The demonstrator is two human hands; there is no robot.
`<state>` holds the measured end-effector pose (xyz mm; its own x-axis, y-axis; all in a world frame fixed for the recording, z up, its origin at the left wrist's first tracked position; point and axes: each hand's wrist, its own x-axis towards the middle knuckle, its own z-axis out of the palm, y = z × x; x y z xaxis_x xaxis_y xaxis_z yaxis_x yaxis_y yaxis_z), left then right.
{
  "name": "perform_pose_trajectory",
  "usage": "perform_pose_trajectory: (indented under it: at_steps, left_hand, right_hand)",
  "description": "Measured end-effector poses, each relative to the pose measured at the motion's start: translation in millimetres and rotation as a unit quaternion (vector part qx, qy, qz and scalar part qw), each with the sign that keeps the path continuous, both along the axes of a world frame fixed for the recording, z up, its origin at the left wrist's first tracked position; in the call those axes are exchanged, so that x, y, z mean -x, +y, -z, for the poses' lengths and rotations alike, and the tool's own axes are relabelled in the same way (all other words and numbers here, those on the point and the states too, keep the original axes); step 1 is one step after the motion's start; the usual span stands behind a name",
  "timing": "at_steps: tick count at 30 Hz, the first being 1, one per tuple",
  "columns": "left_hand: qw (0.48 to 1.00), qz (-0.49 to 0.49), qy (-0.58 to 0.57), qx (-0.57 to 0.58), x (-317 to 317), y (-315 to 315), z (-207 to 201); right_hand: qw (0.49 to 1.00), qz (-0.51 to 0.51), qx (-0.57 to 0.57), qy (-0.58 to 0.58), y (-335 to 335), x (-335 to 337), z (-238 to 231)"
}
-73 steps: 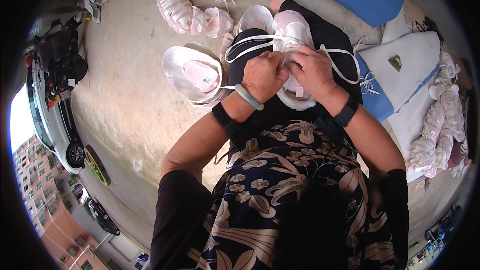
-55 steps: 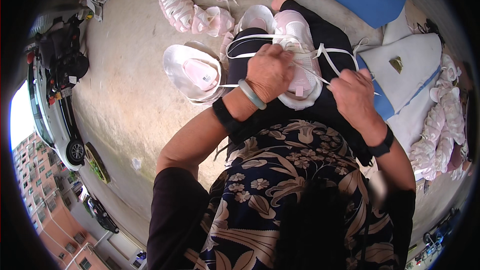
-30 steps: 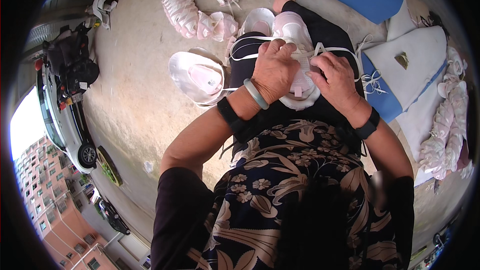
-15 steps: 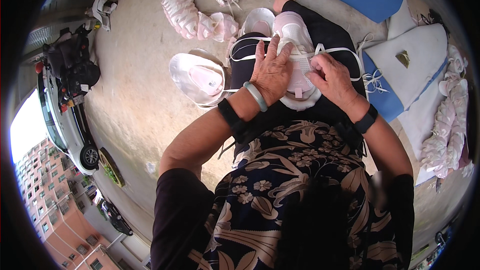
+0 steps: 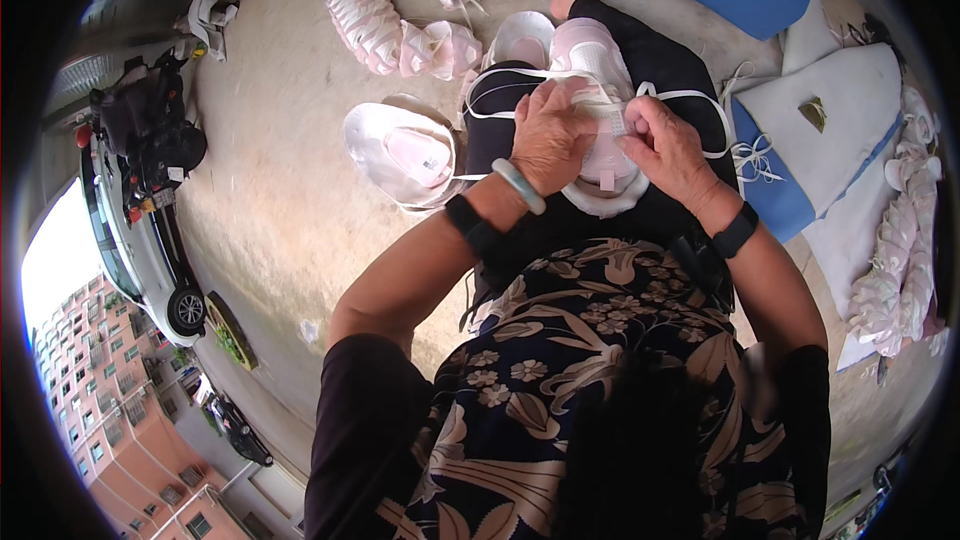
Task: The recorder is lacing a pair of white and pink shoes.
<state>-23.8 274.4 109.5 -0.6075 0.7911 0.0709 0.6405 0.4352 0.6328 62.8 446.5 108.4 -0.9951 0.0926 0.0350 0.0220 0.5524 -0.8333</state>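
Observation:
A pink and white shoe upper (image 5: 592, 45) lies across my lap, its toe pointing away and its pink pull tab near me. My left hand (image 5: 550, 145) grips the shoe's left side, fingers bent over its lacing area. On the opposite edge my right hand (image 5: 668, 145) is closed in a pinch; what lies between its fingertips is too small to make out. A white shoelace (image 5: 690, 94) runs out of the shoe on both sides, with a loose loop over my left knee.
Another white and pink shoe upper (image 5: 405, 152) rests left of my legs. Beyond it a curved row of nested uppers (image 5: 375, 25) lies on the concrete floor. To the right are white sheets (image 5: 835, 100), blue material (image 5: 775, 175) and stacked uppers (image 5: 885, 275). Parked vehicles (image 5: 150, 250) stand far left.
My left hand's fingers, spread flat over the shoe before, have bent in around it. My right hand has shifted only slightly along the lacing edge.

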Motion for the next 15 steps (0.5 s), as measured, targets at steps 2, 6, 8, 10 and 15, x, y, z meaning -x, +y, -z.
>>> perform_pose_trajectory:
  at_steps: [2,6,8,10,15]
  left_hand:
    - [0.997,-0.008,0.069,0.032,-1.8,3.6,-4.5]
    - [0.996,0.012,0.062,0.064,0.3,2.1,-15.5]
    - [0.994,0.02,0.044,0.094,1.2,0.4,-17.5]
    - [0.991,0.004,0.074,0.115,-2.8,4.1,-14.8]
    - [0.98,-0.062,0.062,0.177,-6.5,22.9,-6.6]
  right_hand:
    - [1.0,0.002,-0.009,-0.005,-0.8,0.1,0.7]
    - [1.0,0.014,-0.005,0.01,-3.7,-1.4,3.7]
    - [0.999,0.018,-0.003,0.03,-4.5,-1.9,4.8]
    - [0.999,0.023,-0.005,0.022,-5.3,-1.4,3.7]
    - [0.999,0.028,-0.006,0.029,-3.9,-2.2,3.5]
